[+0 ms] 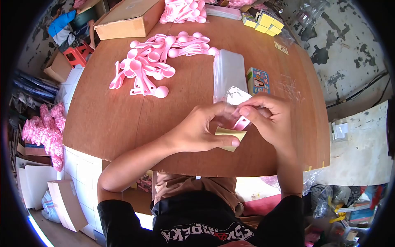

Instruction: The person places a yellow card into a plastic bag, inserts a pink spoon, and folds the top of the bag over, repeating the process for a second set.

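My left hand [205, 129] is closed around a yellow card [232, 140], its thumb lying along the near edge. Beside the card shows a pink spoon [241, 122], which seems to be inside a clear plastic bag. With fingertips pinched together, my right hand [271, 117] grips the bag's top edge, close to the left fingers. A shiny whitish flap [238, 95], apparently part of the bag, sticks up beyond the fingertips. The left fingers are partly blurred. Just past my hands lie a stack of clear plastic bags [230, 70] and a small colourful box [258, 80].
Loose pink spoons [144, 68] lie in a pile on the brown table [98, 111], with more spoons [183, 11] at the back. A cardboard box [129, 20] and yellow small boxes [265, 22] stand at the far edge. Another person [68, 26] is at the far left.
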The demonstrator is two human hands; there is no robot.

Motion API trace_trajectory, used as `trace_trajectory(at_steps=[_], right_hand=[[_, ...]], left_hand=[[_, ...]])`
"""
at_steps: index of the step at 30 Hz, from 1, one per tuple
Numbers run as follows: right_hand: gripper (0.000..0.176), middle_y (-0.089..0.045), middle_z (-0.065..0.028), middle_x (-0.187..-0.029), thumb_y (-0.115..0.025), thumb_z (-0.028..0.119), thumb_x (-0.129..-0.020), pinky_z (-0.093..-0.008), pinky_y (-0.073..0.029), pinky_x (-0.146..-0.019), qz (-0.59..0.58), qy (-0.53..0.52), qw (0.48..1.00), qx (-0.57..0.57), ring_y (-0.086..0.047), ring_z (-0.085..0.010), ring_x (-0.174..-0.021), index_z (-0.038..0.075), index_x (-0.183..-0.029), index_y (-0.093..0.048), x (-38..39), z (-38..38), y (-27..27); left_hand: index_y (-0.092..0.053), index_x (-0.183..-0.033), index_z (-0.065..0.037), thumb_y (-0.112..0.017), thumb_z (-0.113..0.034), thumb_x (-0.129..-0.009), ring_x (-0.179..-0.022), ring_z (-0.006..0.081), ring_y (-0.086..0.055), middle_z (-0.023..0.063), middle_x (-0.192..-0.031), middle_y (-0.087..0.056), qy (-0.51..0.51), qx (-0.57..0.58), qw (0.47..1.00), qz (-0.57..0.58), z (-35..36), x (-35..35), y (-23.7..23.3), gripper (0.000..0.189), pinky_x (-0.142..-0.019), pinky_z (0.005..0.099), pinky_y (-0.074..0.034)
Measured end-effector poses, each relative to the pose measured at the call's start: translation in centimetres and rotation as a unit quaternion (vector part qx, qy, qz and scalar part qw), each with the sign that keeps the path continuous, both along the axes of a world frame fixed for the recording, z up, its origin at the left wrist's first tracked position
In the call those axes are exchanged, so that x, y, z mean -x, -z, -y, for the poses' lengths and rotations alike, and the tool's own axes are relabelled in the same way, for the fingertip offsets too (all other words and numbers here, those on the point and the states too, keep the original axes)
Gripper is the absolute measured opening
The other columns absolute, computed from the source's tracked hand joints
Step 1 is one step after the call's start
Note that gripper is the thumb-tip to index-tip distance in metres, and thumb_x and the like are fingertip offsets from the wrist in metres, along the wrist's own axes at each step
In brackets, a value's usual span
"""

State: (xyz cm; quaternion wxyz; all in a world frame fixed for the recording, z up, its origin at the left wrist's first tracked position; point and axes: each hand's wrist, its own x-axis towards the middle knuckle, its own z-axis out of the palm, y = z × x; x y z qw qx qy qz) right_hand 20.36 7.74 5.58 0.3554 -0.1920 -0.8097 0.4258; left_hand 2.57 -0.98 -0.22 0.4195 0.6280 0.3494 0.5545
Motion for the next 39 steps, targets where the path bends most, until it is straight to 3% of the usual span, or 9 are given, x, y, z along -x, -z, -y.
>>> trace_trajectory(at_steps=[1, 3, 6, 9, 18, 24, 28, 30, 39], right_hand=[[0.01, -0.069, -0.0075, -0.085, -0.07, 0.002, -0.086, -0.022, -0.05, -0.06, -0.032, -0.017, 0.995, 0.09, -0.064, -0.0098, -0.072, -0.004, -0.094, -0.069, 0.0, -0.3, 0.9], [0.015, -0.068, -0.0073, -0.087, -0.067, 0.006, -0.09, -0.023, -0.051, -0.063, -0.039, -0.018, 0.995, 0.095, -0.064, -0.0107, -0.074, -0.004, -0.101, -0.067, -0.2, -0.7, 1.7], [0.022, -0.068, -0.0074, -0.089, -0.062, 0.014, -0.095, -0.0254, -0.053, -0.067, -0.064, -0.013, 0.972, 0.224, -0.065, -0.0116, -0.08, -0.002, -0.109, -0.063, -1.0, -1.7, 3.1], [0.022, -0.069, -0.0073, -0.09, -0.064, 0.014, -0.093, -0.0255, -0.053, -0.066, -0.044, -0.043, 0.967, 0.247, -0.065, -0.0115, -0.079, -0.002, -0.108, -0.063, -1.1, -1.6, 4.4], [0.018, -0.069, -0.0085, -0.087, -0.063, 0.01, -0.094, -0.0223, -0.052, -0.062, -0.054, -0.022, 0.964, 0.26, -0.064, -0.0084, -0.072, -0.006, -0.102, -0.063, -0.8, -1.3, 5.6], [0.015, -0.068, -0.0084, -0.086, -0.064, 0.008, -0.093, -0.0228, -0.052, -0.062, -0.057, -0.018, 0.963, 0.264, -0.063, -0.0089, -0.07, -0.005, -0.102, -0.064, -0.7, -1.3, 5.7], [0.012, -0.067, -0.0088, -0.088, -0.063, 0.003, -0.092, -0.0239, -0.052, -0.061, -0.095, -0.029, 0.961, 0.259, -0.062, -0.011, -0.069, -0.004, -0.101, -0.066, -0.8, -1.6, 6.1], [0.011, -0.066, -0.0088, -0.089, -0.062, 0.001, -0.092, -0.0241, -0.052, -0.061, -0.109, -0.037, 0.961, 0.253, -0.062, -0.0116, -0.07, -0.005, -0.1, -0.067, -0.8, -1.9, 6.3], [0.017, -0.062, -0.0076, -0.093, -0.057, -0.009, -0.09, -0.0253, -0.051, -0.062, -0.084, -0.105, 0.976, 0.169, -0.062, -0.0121, -0.074, -0.003, -0.1, -0.069, -1.2, -3.3, 6.7]], left_hand=[[-0.061, -0.115, -0.001, -0.081, -0.016, -0.078, -0.094, 0.0163, -0.066, 0.0081, -0.099, -0.069, 0.0, -0.001, 1.0, -0.002, -0.1, 0.1, 0.1, 0.044, -0.082, 0.0331, -0.053], [-0.067, -0.104, -0.002, -0.079, -0.015, -0.08, -0.091, 0.0121, -0.066, 0.0043, -0.091, -0.07, 0.012, 0.112, 0.993, -0.036, -0.3, 0.5, 0.5, 0.03, -0.076, 0.0297, -0.054], [-0.069, -0.101, -0.002, -0.079, -0.013, -0.08, -0.082, 0.0066, -0.063, 0.0024, -0.089, -0.07, -0.032, 0.118, 0.992, -0.024, -0.8, 0.6, 1.7, 0.025, -0.067, 0.0252, -0.051], [-0.07, -0.098, -0.003, -0.078, -0.011, -0.081, -0.076, 0.0029, -0.06, 0.0012, -0.089, -0.07, -0.059, 0.124, 0.99, -0.009, -1.2, 0.6, 1.7, 0.02, -0.063, 0.0222, -0.049], [-0.065, -0.109, 0.003, -0.067, -0.013, -0.092, -0.082, 0.0087, -0.063, 0.0064, -0.098, -0.069, -0.089, 0.122, 0.976, 0.158, -1.3, 1.0, 1.5, 0.024, -0.071, 0.0245, -0.052], [-0.07, -0.101, 0.003, -0.064, -0.01, -0.094, -0.08, 0.0095, -0.065, 0.0071, -0.087, -0.071, -0.156, 0.091, 0.981, 0.075, -1.4, 1.3, 1.3, 0.016, -0.069, 0.0248, -0.054], [-0.071, -0.101, 0.003, -0.065, -0.007, -0.092, -0.078, 0.0096, -0.066, 0.0085, -0.09, -0.072, -0.17, 0.069, 0.981, 0.057, -1.5, 1.4, 1.3, 0.015, -0.067, 0.0246, -0.055], [-0.071, -0.102, 0.003, -0.065, -0.004, -0.091, -0.078, 0.01, -0.067, 0.0103, -0.094, -0.073, -0.2, -0.003, 0.979, -0.042, -1.7, 1.8, 1.4, 0.014, -0.068, 0.0243, -0.056], [-0.071, -0.104, 0.001, -0.063, 0.004, -0.089, -0.083, 0.0108, -0.068, 0.0105, -0.097, -0.073, -0.133, 0.028, 0.989, -0.061, -1.9, 2.8, 1.1, 0.018, -0.07, 0.024, -0.056]])
